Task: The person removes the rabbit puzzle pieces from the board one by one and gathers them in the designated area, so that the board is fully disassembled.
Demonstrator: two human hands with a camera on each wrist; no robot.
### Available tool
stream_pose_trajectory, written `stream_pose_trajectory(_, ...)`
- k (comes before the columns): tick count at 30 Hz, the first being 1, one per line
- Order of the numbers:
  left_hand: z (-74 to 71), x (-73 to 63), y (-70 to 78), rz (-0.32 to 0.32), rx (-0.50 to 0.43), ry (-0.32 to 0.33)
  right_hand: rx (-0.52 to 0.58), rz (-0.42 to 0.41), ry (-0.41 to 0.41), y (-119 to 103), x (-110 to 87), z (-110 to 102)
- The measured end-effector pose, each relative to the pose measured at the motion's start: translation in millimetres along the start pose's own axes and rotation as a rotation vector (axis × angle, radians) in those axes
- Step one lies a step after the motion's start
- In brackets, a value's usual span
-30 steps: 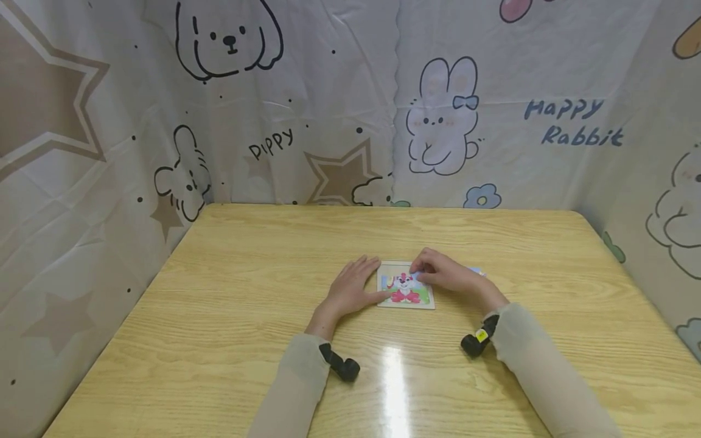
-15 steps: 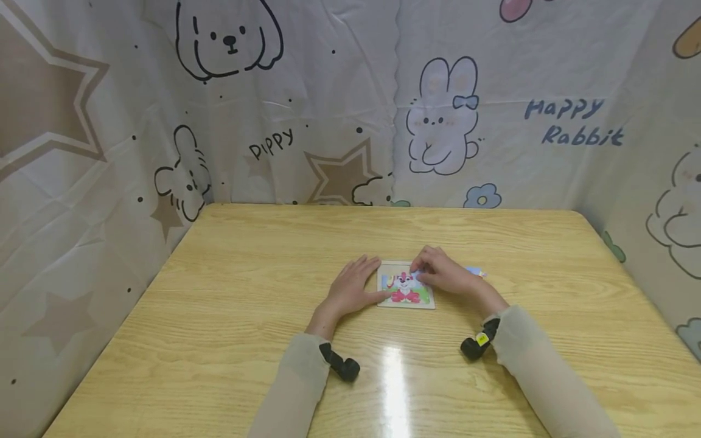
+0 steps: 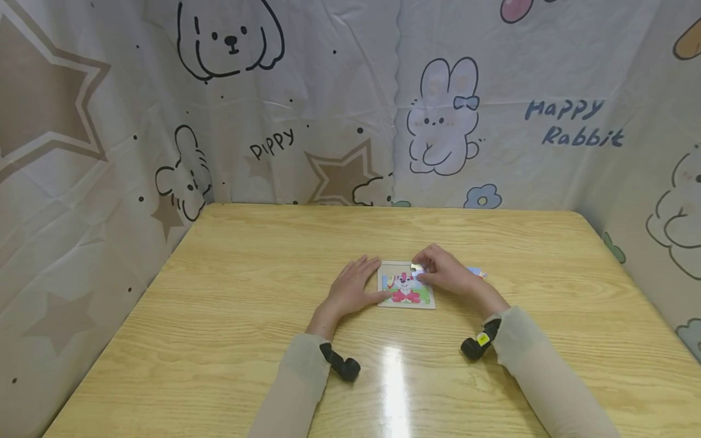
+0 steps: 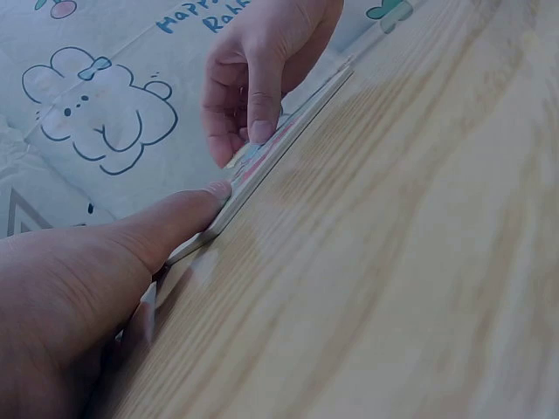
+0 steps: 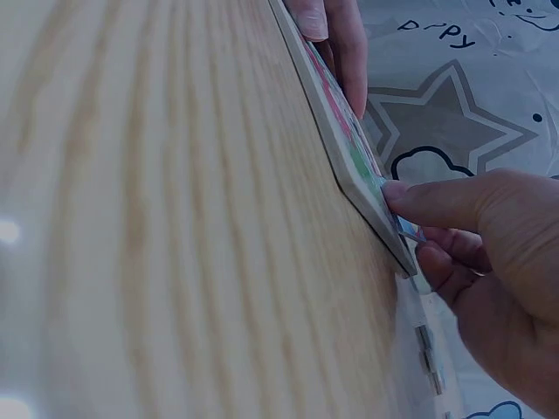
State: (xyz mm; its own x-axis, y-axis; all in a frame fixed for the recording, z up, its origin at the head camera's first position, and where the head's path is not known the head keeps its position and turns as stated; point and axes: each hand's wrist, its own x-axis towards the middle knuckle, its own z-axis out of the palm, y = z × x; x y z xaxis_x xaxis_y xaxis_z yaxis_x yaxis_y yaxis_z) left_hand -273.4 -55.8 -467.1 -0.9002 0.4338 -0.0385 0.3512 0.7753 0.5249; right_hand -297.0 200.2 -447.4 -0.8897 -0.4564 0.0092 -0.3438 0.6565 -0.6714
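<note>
One left hand (image 3: 353,288), thumb spread from fingers, apparently braces the puzzle tray (image 3: 408,306) short of the surface (image 3: 219,340)'s far edge. The right hand (image 3: 448,272) pinches a piece (image 3: 416,269), seemingly for fine control.

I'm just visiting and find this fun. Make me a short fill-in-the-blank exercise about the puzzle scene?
1. The hand pinching a puzzle piece is the person's ____ one.
2. In the head view, the left hand's ____ lies over the lower left of the puzzle board.
3. The cloth behind the table reads "Happy ____".

Missing words: right; thumb; Rabbit.
</note>
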Motion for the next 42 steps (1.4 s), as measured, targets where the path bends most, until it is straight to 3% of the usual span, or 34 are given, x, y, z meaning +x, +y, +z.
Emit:
stream_pose_trajectory(10,-0.5,1.5,2.7,0.003,0.017,0.003,-0.010,-0.033,0.067,2,-4.3,-2)
stream_pose_trajectory(23,3.0,3.5,0.5,0.009,0.020,0.000,0.115,0.070,0.185,12,-10.7,-2)
stream_pose_trajectory(42,3.4,1.5,-1.6,0.007,0.000,0.003,0.103,0.101,0.236,38,-36.9,-21)
